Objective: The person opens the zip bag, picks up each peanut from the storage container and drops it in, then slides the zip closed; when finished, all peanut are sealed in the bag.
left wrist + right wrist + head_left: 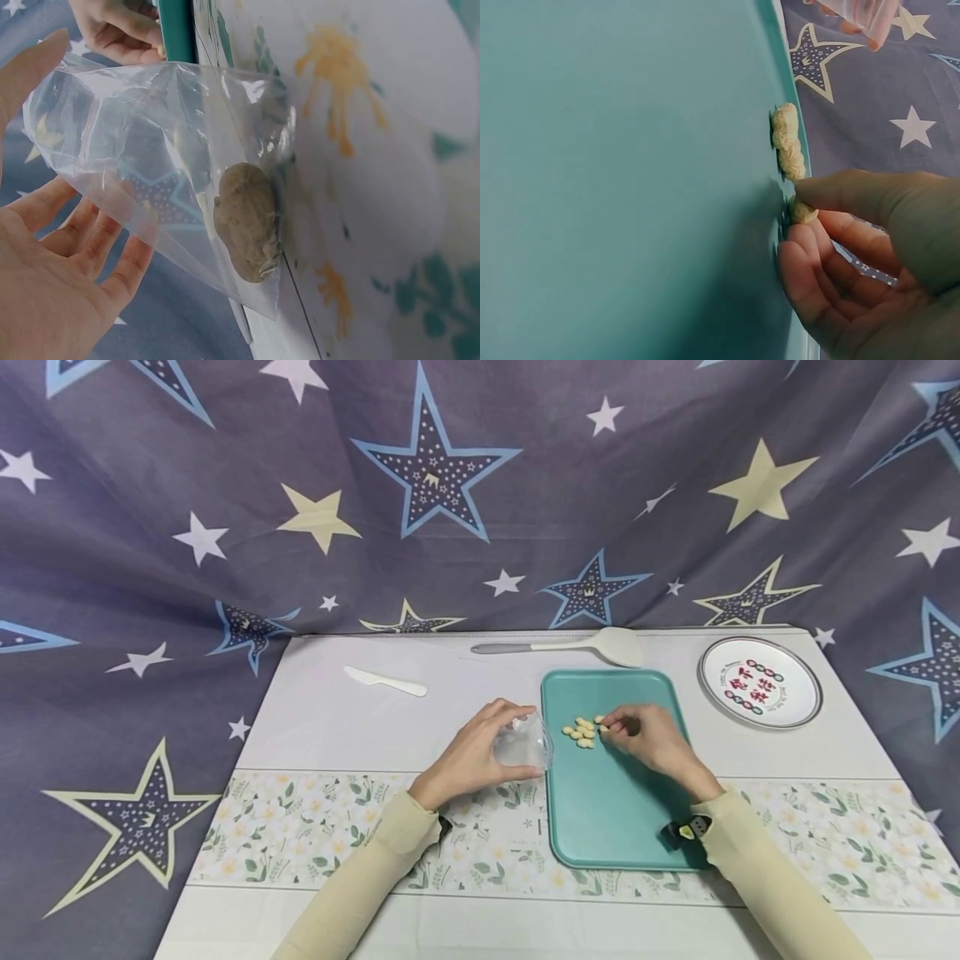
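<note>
My left hand (pixel 480 747) holds a clear plastic bag (pixel 172 142), thumb and fingers spread around its mouth. In the left wrist view one tan peanut (pixel 247 221) lies at the bottom of the bag. Over the teal tray (pixel 622 818), my right hand (pixel 651 739) pinches a peanut (pixel 803 212) between thumb and fingertips. Several other pale peanuts (pixel 581 732) lie in a cluster on the tray, just left of the right hand's fingers. The bag's mouth faces the tray's left edge.
Behind the tray lies a white spatula (pixel 618 646) with a grey handle. A white plastic knife (pixel 386 681) is at the back left. To the right of the tray sits a round white plate (pixel 795 693) with red lettering. A star-patterned curtain (pixel 525 485) hangs behind the table.
</note>
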Tool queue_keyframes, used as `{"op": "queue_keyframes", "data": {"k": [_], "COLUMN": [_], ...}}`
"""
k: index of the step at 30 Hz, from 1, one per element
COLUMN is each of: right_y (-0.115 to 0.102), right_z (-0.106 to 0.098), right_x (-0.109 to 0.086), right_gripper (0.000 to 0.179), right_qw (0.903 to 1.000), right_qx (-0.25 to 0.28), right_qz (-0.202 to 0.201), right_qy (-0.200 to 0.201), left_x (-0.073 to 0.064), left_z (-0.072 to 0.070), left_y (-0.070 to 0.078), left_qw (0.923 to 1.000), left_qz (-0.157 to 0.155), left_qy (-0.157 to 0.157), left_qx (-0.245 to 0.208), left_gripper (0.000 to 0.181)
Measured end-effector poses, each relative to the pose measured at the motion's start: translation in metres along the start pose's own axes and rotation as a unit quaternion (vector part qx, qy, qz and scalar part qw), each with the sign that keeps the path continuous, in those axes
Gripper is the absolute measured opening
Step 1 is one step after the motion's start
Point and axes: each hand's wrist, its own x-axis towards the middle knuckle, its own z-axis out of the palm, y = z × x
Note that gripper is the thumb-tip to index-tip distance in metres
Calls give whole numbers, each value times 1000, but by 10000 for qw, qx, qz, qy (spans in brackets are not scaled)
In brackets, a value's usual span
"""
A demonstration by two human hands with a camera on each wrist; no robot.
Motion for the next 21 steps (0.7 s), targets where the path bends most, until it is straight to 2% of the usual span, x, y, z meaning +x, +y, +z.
{"op": "queue_keyframes", "data": {"k": [14, 21], "right_y": [-7, -19], "right_z": [-2, 2], "right_x": [-3, -5], "right_gripper": [13, 12], "right_qw": [9994, 9980], "right_qx": [209, 448], "right_qz": [99, -101], "right_qy": [260, 426], "left_x": [1, 1], "left_z": [4, 3], "left_y": [0, 3], "left_qw": [10000, 9999], "left_qz": [61, 65], "left_qy": [-2, -72], "left_qx": [-33, -105], "left_gripper": [90, 90]}}
